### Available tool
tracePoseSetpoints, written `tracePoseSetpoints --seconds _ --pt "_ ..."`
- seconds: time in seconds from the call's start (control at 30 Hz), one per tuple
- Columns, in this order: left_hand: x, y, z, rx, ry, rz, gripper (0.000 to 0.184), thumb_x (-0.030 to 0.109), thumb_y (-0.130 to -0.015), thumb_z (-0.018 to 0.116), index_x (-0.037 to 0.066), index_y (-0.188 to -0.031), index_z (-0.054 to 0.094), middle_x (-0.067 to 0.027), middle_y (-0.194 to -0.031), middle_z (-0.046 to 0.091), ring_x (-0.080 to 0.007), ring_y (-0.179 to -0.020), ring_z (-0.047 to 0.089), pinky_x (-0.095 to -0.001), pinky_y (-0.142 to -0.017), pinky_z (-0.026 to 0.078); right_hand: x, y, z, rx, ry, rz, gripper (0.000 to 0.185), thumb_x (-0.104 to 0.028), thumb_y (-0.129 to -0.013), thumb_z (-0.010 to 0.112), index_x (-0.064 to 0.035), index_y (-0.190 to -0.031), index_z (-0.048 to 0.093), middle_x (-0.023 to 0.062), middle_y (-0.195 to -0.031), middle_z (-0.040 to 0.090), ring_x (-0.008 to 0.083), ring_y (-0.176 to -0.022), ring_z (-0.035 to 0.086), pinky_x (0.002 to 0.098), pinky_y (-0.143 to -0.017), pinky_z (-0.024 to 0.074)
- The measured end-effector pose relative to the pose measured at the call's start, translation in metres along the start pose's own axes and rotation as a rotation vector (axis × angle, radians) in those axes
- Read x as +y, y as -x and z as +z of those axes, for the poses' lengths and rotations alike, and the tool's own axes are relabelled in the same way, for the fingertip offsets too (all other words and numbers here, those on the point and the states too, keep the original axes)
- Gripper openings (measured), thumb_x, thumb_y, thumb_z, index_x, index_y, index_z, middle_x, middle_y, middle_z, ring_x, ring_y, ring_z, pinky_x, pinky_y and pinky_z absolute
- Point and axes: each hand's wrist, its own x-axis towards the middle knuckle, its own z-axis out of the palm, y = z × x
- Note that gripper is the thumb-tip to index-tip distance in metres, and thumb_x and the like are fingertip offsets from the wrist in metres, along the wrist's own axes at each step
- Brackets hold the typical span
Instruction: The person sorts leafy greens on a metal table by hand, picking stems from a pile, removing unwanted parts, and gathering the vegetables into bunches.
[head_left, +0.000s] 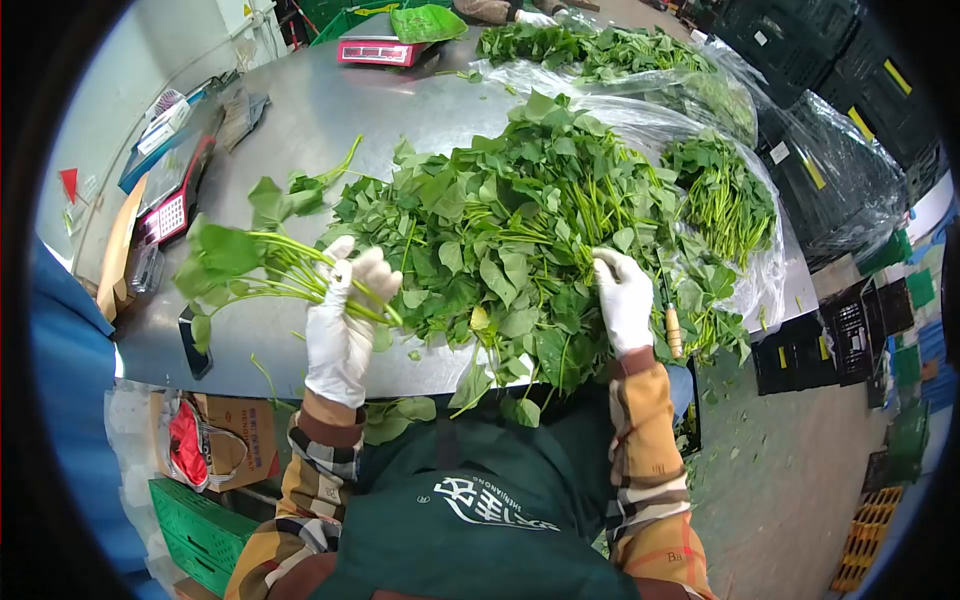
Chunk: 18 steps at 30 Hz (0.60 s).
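A bunch of leafy green stems (285, 265) is held in my left hand (345, 315), which wears a white glove; its leaves point left and the stem ends right. My right hand (625, 300), also gloved in white, has its fingers closed at the right side of a large heap of leafy greens (500, 220) on the metal table (300, 110). Its fingertips meet the stems there. Just right of that hand is a wooden handle (673, 332), whose other end is hidden among the leaves.
More greens (725, 200) lie on clear plastic (765, 270) at the right. Scales (380, 45) (175, 205) stand at the back and left. A phone (195, 343) lies at the left edge. A co-worker's gloved hand (537, 18) shows at the far side. Dark crates (790, 45) are stacked right.
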Motion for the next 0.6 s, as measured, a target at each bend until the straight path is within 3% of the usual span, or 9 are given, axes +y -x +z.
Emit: tracePoseSetpoints --seconds 0.1,0.13,0.23,0.27,0.37,0.43,0.47,0.57,0.6 --pt "-0.007 0.005 0.004 -0.014 0.111 -0.028 0.035 0.021 -0.101 0.049 0.006 -0.132 0.043 0.0018 -0.073 0.036 -0.0095 -0.064 0.035 -0.0250 -0.062 0.033 0.008 -0.013 0.018 -0.101 0.410 -0.114 0.017 -0.014 -0.081 0.070 -0.0082 -0.098 0.072 0.0088 -0.101 0.067 0.0248 -0.092 0.066 0.0306 -0.079 0.0516" --pt "-0.008 0.005 0.004 -0.021 0.147 -0.035 0.035 0.022 -0.101 0.048 0.006 -0.132 0.043 0.0049 -0.065 0.027 -0.0063 -0.055 0.026 -0.0201 -0.054 0.027 0.005 -0.017 0.013 -0.157 0.414 -0.065 0.020 -0.011 -0.081 0.071 -0.0057 -0.100 0.071 0.0070 -0.096 0.069 0.0184 -0.087 0.066 0.0274 -0.078 0.0511" --pt "-0.002 0.001 -0.011 -0.139 0.120 -0.097 0.033 0.023 -0.101 0.048 0.003 -0.127 0.047 0.0061 -0.060 0.024 -0.0049 -0.051 0.024 -0.0211 -0.052 0.024 -0.020 -0.022 -0.002 -0.221 -0.405 0.254 0.020 -0.009 -0.082 0.072 -0.0015 -0.100 0.070 0.0035 -0.090 0.069 0.0109 -0.080 0.064 0.0243 -0.076 0.0501" --pt "-0.003 0.001 -0.010 -0.100 0.124 -0.126 0.031 0.023 -0.100 0.050 0.001 -0.122 0.050 0.0068 -0.057 0.023 -0.0051 -0.048 0.022 -0.0216 -0.051 0.025 -0.037 -0.022 -0.012 -0.223 -0.607 0.241 0.019 -0.007 -0.084 0.071 0.0012 -0.100 0.069 0.0009 -0.086 0.068 0.0069 -0.076 0.060 0.0220 -0.073 0.0489" --pt "-0.012 -0.001 -0.016 -0.164 0.251 -0.259 0.026 0.022 -0.099 0.052 0.002 -0.116 0.054 0.0073 -0.054 0.022 -0.0059 -0.046 0.021 -0.0218 -0.049 0.026 -0.036 -0.017 -0.023 -0.251 -0.608 0.321 0.016 -0.007 -0.085 0.069 0.0018 -0.098 0.068 0.0004 -0.082 0.067 0.0060 -0.072 0.059 0.0206 -0.067 0.0476" --pt "-0.017 0.005 -0.006 -0.116 0.183 -0.259 0.023 0.025 -0.097 0.056 0.004 -0.103 0.060 0.0081 -0.051 0.024 -0.0065 -0.044 0.023 -0.0231 -0.048 0.030 -0.039 -0.011 -0.025 -0.221 -0.397 0.283 0.015 -0.007 -0.085 0.068 0.0018 -0.097 0.067 0.0011 -0.081 0.066 0.0051 -0.069 0.057 0.0202 -0.063 0.0463" --pt "-0.019 0.007 -0.002 -0.089 0.159 -0.275 0.023 0.026 -0.097 0.056 0.004 -0.100 0.061 0.0081 -0.050 0.025 -0.0066 -0.044 0.024 -0.0235 -0.048 0.030 -0.043 -0.008 -0.032 -0.172 -0.549 0.352 0.014 -0.007 -0.087 0.066 0.0021 -0.098 0.067 0.0032 -0.083 0.067 0.0060 -0.067 0.057 0.0207 -0.062 0.0462" --pt "-0.026 0.012 -0.002 -0.089 0.167 -0.329 0.026 0.030 -0.096 0.058 0.004 -0.095 0.064 0.0074 -0.050 0.029 -0.0068 -0.043 0.026 -0.0247 -0.048 0.031 -0.059 -0.011 -0.043 0.034 -0.789 0.294 0.014 -0.008 -0.089 0.065 0.0017 -0.098 0.066 0.0056 -0.085 0.068 0.0087 -0.067 0.059 0.0219 -0.060 0.0479" --pt "-0.027 0.013 0.000 -0.121 0.182 -0.341 0.026 0.029 -0.096 0.058 0.004 -0.095 0.064 0.0072 -0.050 0.029 -0.0068 -0.043 0.027 -0.0248 -0.048 0.031 -0.061 -0.011 -0.041 0.009 -0.651 0.246 0.016 -0.009 -0.089 0.065 0.0017 -0.101 0.065 0.0056 -0.085 0.068 0.0085 -0.067 0.059 0.0217 -0.061 0.0483"
